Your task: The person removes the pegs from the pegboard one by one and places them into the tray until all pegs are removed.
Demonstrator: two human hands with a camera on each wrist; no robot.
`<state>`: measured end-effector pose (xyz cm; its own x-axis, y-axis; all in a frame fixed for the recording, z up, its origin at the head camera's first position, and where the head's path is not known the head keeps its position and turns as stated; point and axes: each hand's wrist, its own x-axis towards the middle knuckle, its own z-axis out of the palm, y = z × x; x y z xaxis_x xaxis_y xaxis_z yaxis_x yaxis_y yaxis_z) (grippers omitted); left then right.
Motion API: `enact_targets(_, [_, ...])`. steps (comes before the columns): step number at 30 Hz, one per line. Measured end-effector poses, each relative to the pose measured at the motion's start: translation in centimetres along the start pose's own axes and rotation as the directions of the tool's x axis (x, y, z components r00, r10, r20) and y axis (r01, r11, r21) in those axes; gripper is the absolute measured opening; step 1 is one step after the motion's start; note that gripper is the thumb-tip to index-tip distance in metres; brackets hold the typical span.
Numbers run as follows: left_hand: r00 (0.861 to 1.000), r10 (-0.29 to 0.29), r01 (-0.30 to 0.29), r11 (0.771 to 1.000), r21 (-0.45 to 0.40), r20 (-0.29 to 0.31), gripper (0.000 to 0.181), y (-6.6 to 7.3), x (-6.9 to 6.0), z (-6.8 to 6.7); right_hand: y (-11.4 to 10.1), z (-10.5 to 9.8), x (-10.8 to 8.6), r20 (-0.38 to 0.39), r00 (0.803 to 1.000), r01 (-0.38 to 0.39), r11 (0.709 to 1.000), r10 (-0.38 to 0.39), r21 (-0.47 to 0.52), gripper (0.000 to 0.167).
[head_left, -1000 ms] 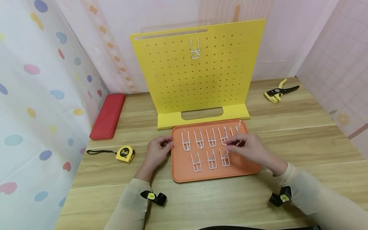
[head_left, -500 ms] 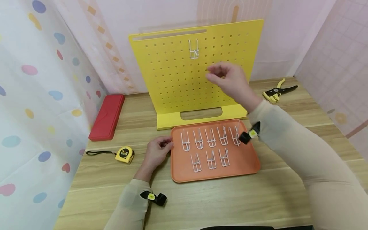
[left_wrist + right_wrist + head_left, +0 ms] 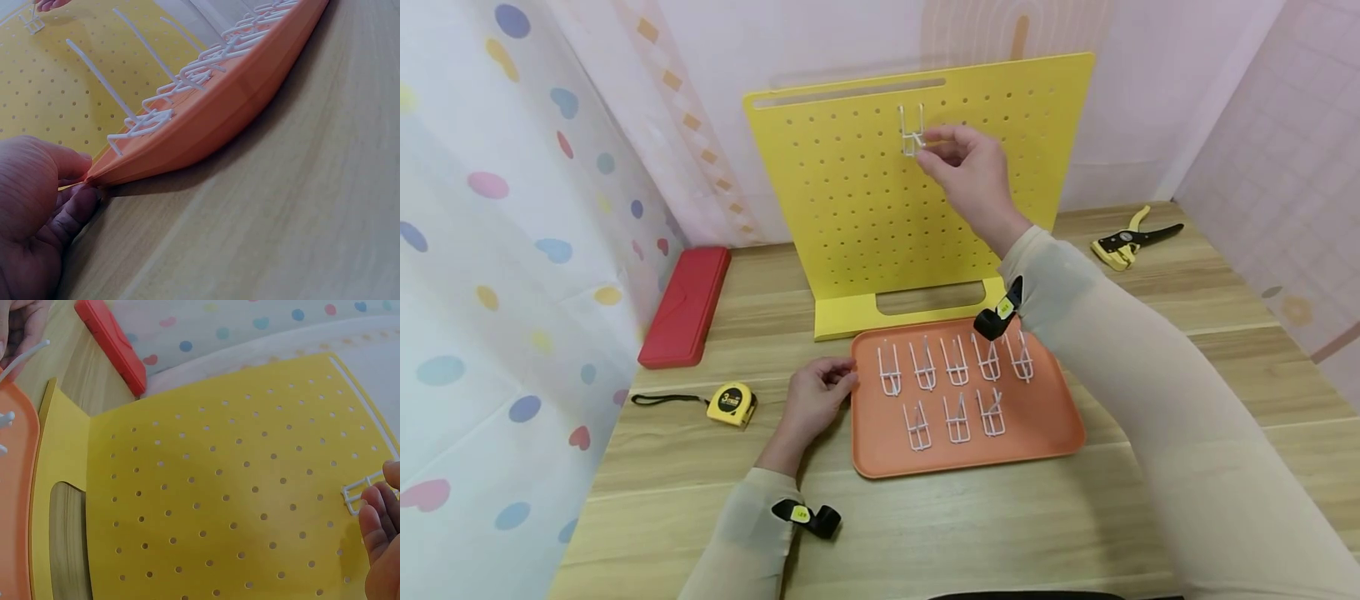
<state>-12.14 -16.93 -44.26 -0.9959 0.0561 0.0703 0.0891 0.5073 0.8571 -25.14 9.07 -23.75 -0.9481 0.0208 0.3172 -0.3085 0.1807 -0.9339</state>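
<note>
A yellow pegboard (image 3: 880,217) stands upright on the table, with one white wire pegboard hook (image 3: 910,137) hanging near its top. My right hand (image 3: 970,171) is at this hook, thumb and fingertips around its projecting prong; in the right wrist view the fingers (image 3: 375,525) partly cover the hook (image 3: 355,495). In front of the board lies an orange tray (image 3: 1037,425) bearing several more white wire hooks (image 3: 957,421) in two rows. My left hand (image 3: 814,396) pinches the tray's left rim, as the left wrist view shows with the thumb and fingers at the edge (image 3: 94,178).
To the left are a red case (image 3: 685,308) and a yellow tape measure (image 3: 730,405) with a black strap. A yellow and black wire stripper (image 3: 1127,240) lies at the right. Patterned curtains (image 3: 512,250) border the wooden table (image 3: 970,533).
My right hand has left the hooks on the tray, risen past the front of the pegboard and reached the hanging hook. The left hand stays at the tray's rim.
</note>
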Motion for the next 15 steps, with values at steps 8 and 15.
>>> enact_targets(8, [1.0, 0.005, -0.005, 1.0, 0.015, -0.002, 0.021, -0.1, 0.1, -0.1, -1.4, 0.2, -0.5, -0.002, 1.0, 0.02, 0.999, -0.02, 0.029, 0.02])
enact_targets(15, [1.0, 0.002, -0.002, 1.0, 0.011, -0.004, 0.02, -0.1, 0.1, -0.1, -1.7, 0.2, -0.4, -0.017, 0.999, 0.031, 0.999, -0.03, 0.024, 0.016])
